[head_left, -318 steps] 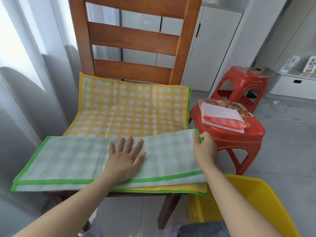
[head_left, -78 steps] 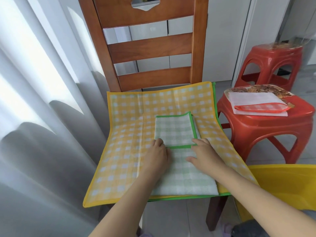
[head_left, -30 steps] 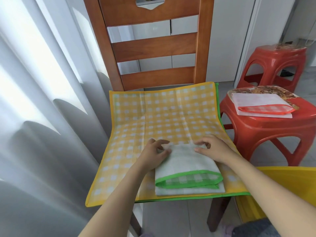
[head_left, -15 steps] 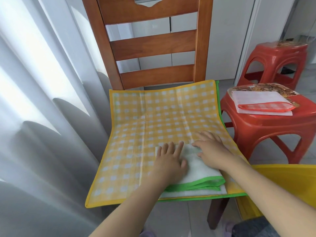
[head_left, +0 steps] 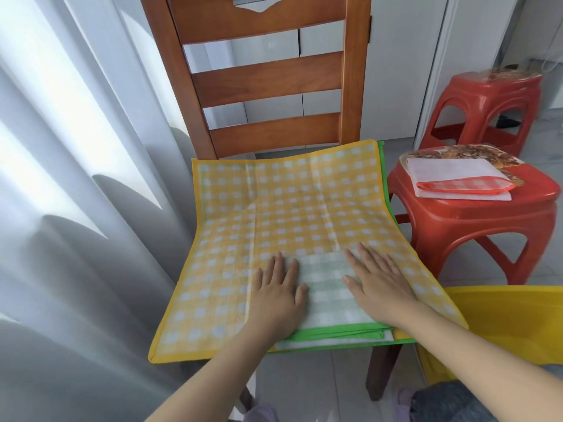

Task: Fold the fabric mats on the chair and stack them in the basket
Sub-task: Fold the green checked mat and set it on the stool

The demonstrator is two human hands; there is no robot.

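Both hands — left hand [head_left: 278,295] and right hand [head_left: 377,284] — press flat, fingers spread, gripping nothing, on the folded green-checked fabric mat [head_left: 330,295] atop the yellow-checked mat [head_left: 274,208] on the wooden chair [head_left: 265,74]; next, lifting it toward the yellow plastic basket [head_left: 502,324].

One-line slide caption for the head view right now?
Both hands, left and right, press flat a folded green mat atop the yellow mat.
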